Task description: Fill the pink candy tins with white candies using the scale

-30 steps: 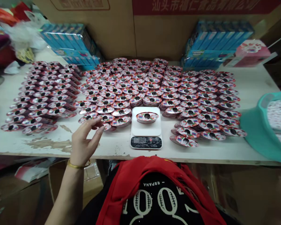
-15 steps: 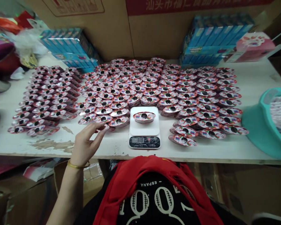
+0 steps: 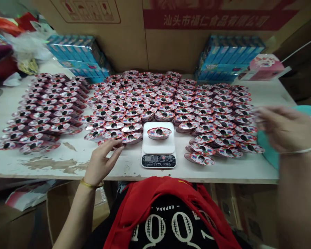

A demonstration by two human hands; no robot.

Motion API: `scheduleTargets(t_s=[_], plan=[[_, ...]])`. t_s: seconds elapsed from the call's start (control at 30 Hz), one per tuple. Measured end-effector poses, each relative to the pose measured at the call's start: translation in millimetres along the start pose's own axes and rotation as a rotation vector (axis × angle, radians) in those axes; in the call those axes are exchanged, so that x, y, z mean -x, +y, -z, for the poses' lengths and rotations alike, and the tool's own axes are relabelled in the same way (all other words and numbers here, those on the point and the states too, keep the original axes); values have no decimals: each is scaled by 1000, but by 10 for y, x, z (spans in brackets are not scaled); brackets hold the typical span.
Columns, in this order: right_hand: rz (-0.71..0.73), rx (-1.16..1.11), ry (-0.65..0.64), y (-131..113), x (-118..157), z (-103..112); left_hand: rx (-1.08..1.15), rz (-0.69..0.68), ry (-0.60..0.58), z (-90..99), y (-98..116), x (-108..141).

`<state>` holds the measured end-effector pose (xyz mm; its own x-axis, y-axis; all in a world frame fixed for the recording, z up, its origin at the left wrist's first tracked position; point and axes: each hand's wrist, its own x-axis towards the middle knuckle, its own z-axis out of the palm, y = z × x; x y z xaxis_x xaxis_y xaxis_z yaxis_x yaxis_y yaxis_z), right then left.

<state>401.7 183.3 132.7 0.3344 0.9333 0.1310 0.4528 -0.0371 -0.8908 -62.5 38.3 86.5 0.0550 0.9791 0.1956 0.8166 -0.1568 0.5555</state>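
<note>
While the left hand (image 3: 101,164) sits just left of the scale (image 3: 158,160), its fingers (image 3: 113,146) are spread over the nearest trays of the left-middle group, tips at or just touching one tray (image 3: 111,141); grip open, nothing held. Right hand (image 3: 285,129) is well right of the scale, above the teal tub (image 3: 266,148), and blurred: fingers bunched, can't tell if the grip is closed or has anything in it.

One oval tray (image 3: 159,133) sits flat on the scale, in the middle of the white platform, dark hole facing up, well apart from both hands. Display digits are small, maybe 820, hard to read.

Other pink-and-red foil trays (image 3: 132,119) lie in tight rows on the table (image 3: 41,166): one block directly behind and left of the scale, one further left, one right of it, reaching toward the tub. Tub contents mostly hidden by the right hand.

Blue shrink-wrapped boxes (image 3: 229,58) stand behind the scale at the table's back edge, with a pink box (image 3: 264,67) to their right. Cardboard wall (image 3: 197,45) with a red printed band behind those. Person's red cloth and black T-shirt (image 3: 168,221) are in front of the scale, below the table edge.
</note>
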Motion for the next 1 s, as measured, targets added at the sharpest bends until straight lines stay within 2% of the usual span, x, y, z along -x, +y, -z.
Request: scheduleTargets(t_s=[0.07,0.1,0.13,0.23,0.33,0.43,0.6,0.73,0.8,0.93,1.0], plan=[[-18,-120,-334,-330,324,-501,22,-20,-19,-38,33,1],[21,-131,-507,-473,481,-742,31,-32,-24,-57,53,8],[79,-135,-626,-587,618,-963,39,-42,-31,-76,73,19],[325,-19,-784,-731,870,-1457,46,-50,-49,-130,117,80],[478,140,-838,-684,927,-1695,60,-33,-41,-175,125,153],[523,212,-875,-634,925,-1767,78,-17,-26,-200,105,201],[573,201,-879,-662,944,-1757,93,-25,-40,-212,67,192],[516,114,-846,-695,938,-1727,95,-40,-46,-222,68,156],[374,-19,-822,-703,914,-1686,95,-39,-41,-225,72,148],[-122,-393,-774,-687,839,-1512,97,-27,-40,-225,67,147],[-300,-532,-731,-655,811,-1394,96,-24,-43,-222,62,142]])
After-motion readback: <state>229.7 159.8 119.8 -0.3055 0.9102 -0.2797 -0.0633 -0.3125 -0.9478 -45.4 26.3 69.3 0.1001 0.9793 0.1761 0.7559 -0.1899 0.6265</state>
